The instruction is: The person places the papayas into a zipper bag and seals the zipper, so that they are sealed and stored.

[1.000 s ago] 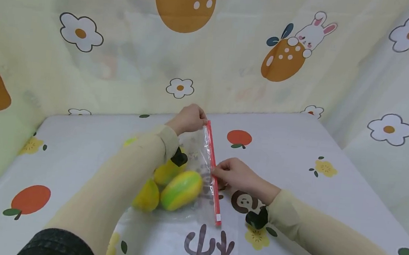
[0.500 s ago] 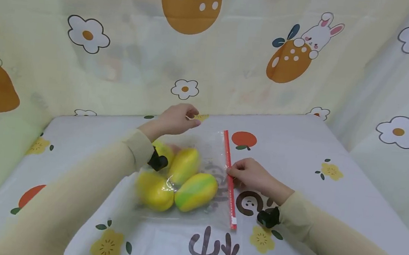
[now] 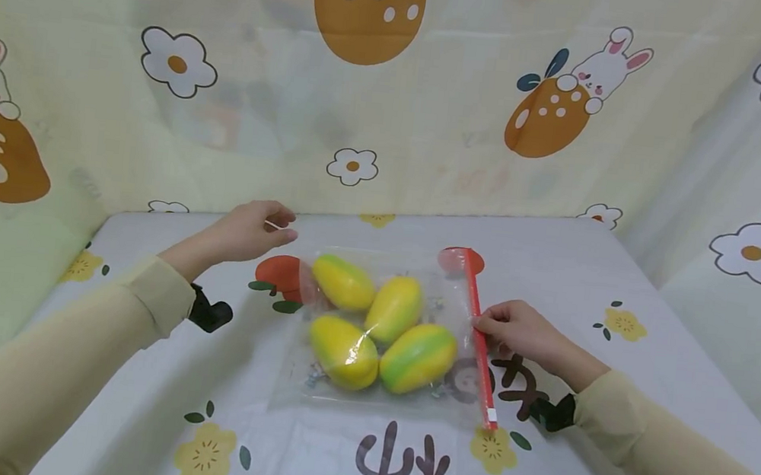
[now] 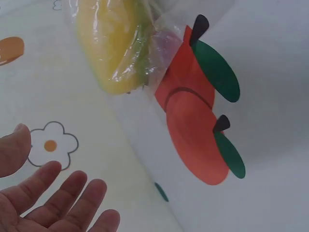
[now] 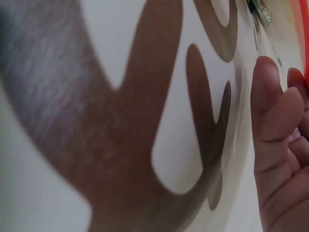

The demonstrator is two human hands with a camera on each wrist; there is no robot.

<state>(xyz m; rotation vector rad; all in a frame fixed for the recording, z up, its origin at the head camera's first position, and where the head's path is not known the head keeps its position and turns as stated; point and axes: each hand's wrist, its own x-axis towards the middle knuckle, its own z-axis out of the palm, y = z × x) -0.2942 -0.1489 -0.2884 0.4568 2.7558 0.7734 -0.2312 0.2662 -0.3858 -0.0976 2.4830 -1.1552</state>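
Observation:
A clear zip bag [image 3: 365, 259] lies on the table with several yellow-green mangoes [image 3: 417, 358] inside, spread in two rows. Its red zip edge [image 3: 482, 362] is on the right, with a white slider near the lower end. My right hand [image 3: 525, 336] pinches the middle of that red edge between thumb and fingers. To the left of the bag, my left hand [image 3: 246, 231] is in the air, apart from it and holding nothing. In the left wrist view, one bagged mango [image 4: 108, 43] shows above the left hand's spread fingers [image 4: 89, 200].
The white tablecloth [image 3: 154, 369] carries printed fruit, flowers and brown characters. Behind and at the sides hang cream curtains [image 3: 263, 96] printed with rabbits and flowers. Dark wrist cameras [image 3: 210, 311] are strapped to both wrists.
My left hand has let go of the bag's upper red edge and moved left, off the bag. The right hand keeps its pinch, and the bag has shifted right in view.

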